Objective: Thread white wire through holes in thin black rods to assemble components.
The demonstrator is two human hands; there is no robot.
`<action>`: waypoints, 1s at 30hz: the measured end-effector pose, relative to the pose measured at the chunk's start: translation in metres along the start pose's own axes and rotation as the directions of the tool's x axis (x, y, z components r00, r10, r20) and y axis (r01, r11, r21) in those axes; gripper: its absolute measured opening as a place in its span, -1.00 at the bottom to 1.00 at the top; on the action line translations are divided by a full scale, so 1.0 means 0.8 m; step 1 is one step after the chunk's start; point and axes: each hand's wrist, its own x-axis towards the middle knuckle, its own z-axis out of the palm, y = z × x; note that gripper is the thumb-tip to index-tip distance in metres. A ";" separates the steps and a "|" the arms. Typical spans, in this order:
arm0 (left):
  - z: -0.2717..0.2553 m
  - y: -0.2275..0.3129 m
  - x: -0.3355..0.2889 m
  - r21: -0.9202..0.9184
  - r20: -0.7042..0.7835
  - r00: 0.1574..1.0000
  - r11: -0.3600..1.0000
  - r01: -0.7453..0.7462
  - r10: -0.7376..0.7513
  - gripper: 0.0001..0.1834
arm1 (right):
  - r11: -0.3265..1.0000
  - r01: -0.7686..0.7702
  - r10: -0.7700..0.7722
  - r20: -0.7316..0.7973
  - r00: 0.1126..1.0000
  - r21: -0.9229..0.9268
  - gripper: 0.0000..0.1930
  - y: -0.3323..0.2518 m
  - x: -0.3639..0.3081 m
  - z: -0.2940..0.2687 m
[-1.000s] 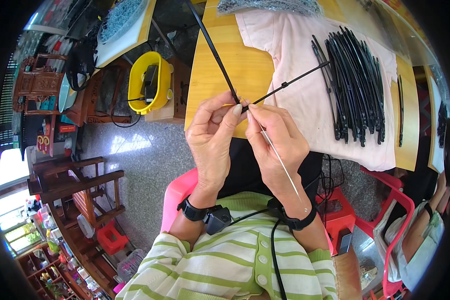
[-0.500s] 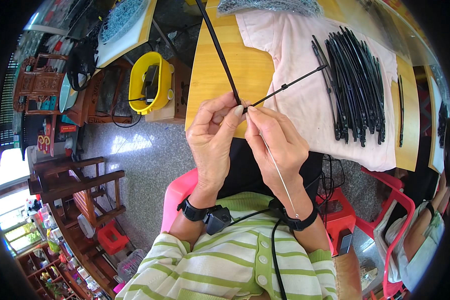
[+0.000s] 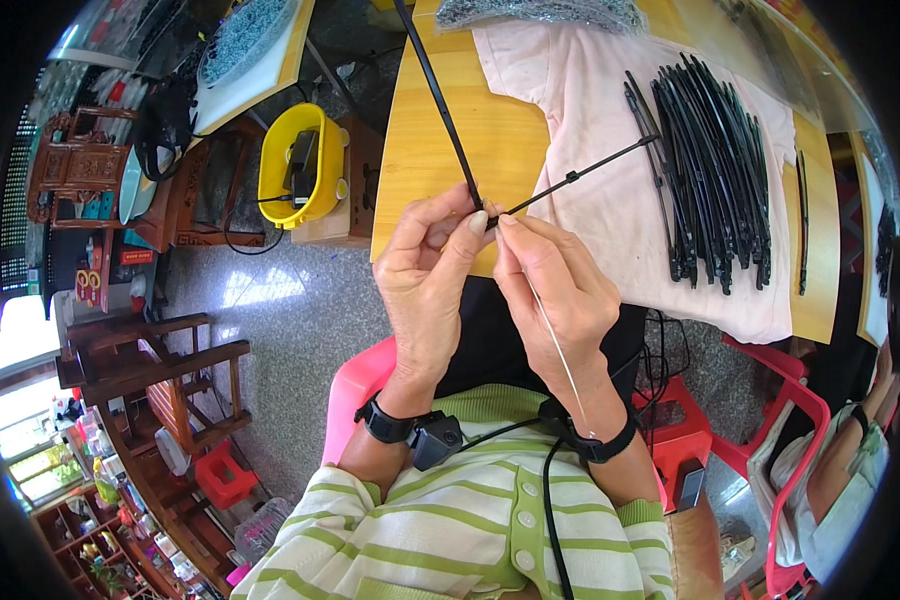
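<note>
My hands meet over the near edge of the table. My left hand [image 3: 422, 285] is closed, thumb and fingers pinching the lower end of a long black rod [image 3: 438, 95] that slants up to the far edge of view. Close against it, my right hand [image 3: 562, 295] pinches the near end of a thin black jointed rod [image 3: 573, 177], which points up and right toward the pile. A thin white thread [image 3: 556, 342] trails from under my right fingers down over the wrist. The exact spot where rods and thread meet is hidden by my fingertips.
Many black jointed rods [image 3: 705, 170] lie bundled on a pale pink shirt [image 3: 590, 240] spread over the wooden table [image 3: 410, 170]. A clear bag of small parts [image 3: 540, 12] sits at the far edge. On the left stands a yellow bucket [image 3: 330, 165]; a person's arm [image 3: 840, 450] shows far right.
My right hand has shifted very slightly right, and the thin rod's far end has dipped a little. My left hand stays in place.
</note>
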 end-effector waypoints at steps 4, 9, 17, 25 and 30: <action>0.000 0.001 0.000 -0.020 0.008 1.000 1.000 0.006 -0.005 -0.74 | 1.000 -0.005 0.005 0.011 1.000 -0.005 -0.71 0.000 0.000 -0.001; -0.003 -0.004 0.000 0.022 0.005 1.000 1.000 -0.014 0.014 -0.72 | 1.000 -0.015 0.015 0.019 1.000 0.000 -0.70 0.000 -0.001 -0.001; -0.004 -0.004 0.001 0.109 0.020 0.999 0.994 -0.032 0.030 -0.73 | 1.000 0.005 -0.004 0.024 1.000 -0.022 -0.70 0.002 -0.002 -0.003; -0.007 -0.009 0.002 0.162 0.018 0.998 0.985 -0.057 0.055 -0.72 | 0.999 0.030 -0.029 0.018 0.999 -0.036 -0.70 0.001 -0.001 -0.003; -0.007 -0.009 0.002 0.154 0.028 0.998 0.986 -0.061 0.057 -0.73 | 0.999 0.028 -0.028 0.026 0.999 -0.029 -0.69 0.000 -0.004 -0.004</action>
